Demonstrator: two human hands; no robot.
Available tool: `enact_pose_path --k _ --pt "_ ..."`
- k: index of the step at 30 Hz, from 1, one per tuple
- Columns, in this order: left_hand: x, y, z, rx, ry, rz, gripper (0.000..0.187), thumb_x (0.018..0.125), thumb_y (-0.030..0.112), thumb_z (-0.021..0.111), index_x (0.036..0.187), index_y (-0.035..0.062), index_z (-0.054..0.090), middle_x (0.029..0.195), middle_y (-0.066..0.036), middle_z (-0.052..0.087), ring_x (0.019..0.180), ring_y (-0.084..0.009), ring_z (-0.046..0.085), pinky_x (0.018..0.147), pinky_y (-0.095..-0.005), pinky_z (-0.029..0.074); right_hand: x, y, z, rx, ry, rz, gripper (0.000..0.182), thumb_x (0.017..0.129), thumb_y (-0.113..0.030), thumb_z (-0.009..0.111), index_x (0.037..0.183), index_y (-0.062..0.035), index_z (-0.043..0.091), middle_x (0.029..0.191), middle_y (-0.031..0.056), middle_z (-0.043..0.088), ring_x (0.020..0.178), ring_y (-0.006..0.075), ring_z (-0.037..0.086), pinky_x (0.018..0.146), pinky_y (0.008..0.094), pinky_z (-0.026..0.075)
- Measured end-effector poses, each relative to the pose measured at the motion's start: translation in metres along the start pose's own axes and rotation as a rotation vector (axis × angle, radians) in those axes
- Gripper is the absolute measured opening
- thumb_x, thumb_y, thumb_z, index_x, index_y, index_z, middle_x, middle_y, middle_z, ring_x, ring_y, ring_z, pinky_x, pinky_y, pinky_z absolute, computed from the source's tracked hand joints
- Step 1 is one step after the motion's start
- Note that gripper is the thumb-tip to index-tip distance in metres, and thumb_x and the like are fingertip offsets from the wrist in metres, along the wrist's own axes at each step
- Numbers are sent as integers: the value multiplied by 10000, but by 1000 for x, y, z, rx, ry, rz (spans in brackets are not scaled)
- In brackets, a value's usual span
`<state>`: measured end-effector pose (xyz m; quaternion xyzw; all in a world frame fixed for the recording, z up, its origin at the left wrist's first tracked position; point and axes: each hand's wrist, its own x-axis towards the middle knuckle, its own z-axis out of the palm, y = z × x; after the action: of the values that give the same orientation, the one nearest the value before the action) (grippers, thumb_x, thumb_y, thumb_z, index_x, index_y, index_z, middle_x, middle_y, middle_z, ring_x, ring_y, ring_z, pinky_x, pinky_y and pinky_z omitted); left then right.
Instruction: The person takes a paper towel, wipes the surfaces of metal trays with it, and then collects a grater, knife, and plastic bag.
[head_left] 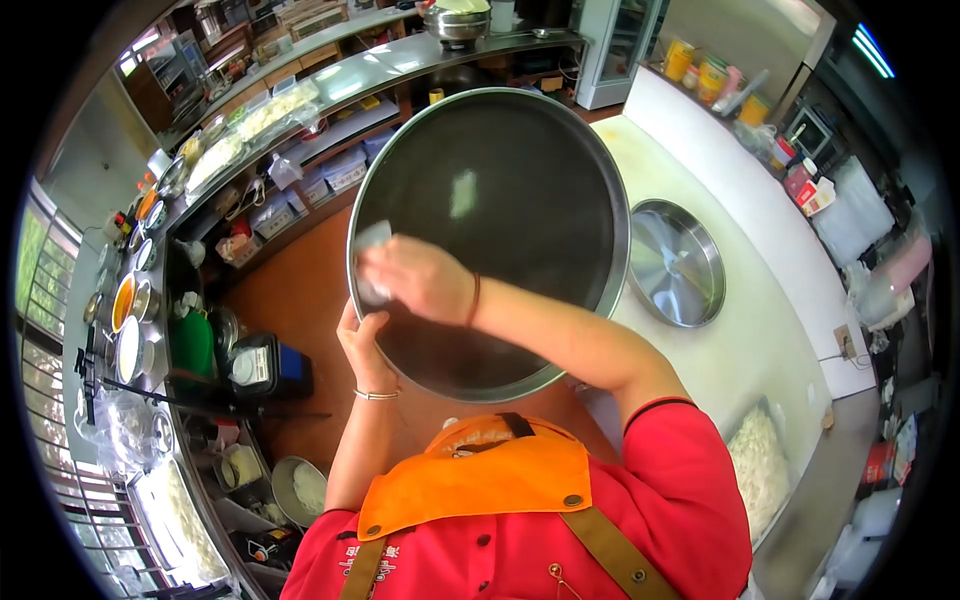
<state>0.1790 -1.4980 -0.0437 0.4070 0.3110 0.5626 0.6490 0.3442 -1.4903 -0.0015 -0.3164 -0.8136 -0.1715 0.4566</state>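
Note:
A large round dark pan [500,190] with a metal rim is tilted up in front of my chest. My left hand [360,345] grips its rim at the lower left, with the thumb on the rim. Inside the pan, near the left wall, my right hand [418,280] is closed around a whitish cloth [374,237]. The cloth shows above and below the fingers, close against the pan's inner side. My right forearm crosses over the pan's lower part.
A shiny round metal pan [677,262] lies on the pale worktop [740,330] at right. A bag of white pieces [757,470] rests nearer me. Bowls, including one with orange contents [123,302], line the left counter. A metal pot [457,24] stands at the back.

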Motion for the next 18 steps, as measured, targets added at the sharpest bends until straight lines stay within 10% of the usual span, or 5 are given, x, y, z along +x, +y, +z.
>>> enact_pose_path --k 5,11,13,18 --pt "-5 14 3 -133 13 -50 315 744 13 553 1045 -33 633 902 -94 659 756 -187 618 707 -288 523 8 101 -59 -536 152 175 302 808 -31 596 1099 -34 677 1143 105 665 986 277 619 883 374 514" --pt "19 -6 -66 -247 265 -186 264 758 89 573 992 -18 630 904 -106 643 798 -250 635 747 -333 543 -130 92 -145 -613 -299 830 217 860 -52 618 1074 -44 651 1081 160 664 990 363 613 825 393 514" --pt "22 3 -79 -289 319 -242 276 757 104 577 997 -23 622 911 -113 645 810 -263 640 754 -341 546 -159 57 -157 -544 -42 900 271 878 -22 610 1148 -34 626 1106 155 667 978 331 641 867 382 514" --pt "41 -15 -123 -298 327 -269 309 755 143 574 1015 -17 621 932 -119 655 816 -269 648 735 -358 549 -195 12 -182 709 915 1313 417 942 -21 581 1356 -10 532 1260 118 629 1156 243 613 989 394 506"
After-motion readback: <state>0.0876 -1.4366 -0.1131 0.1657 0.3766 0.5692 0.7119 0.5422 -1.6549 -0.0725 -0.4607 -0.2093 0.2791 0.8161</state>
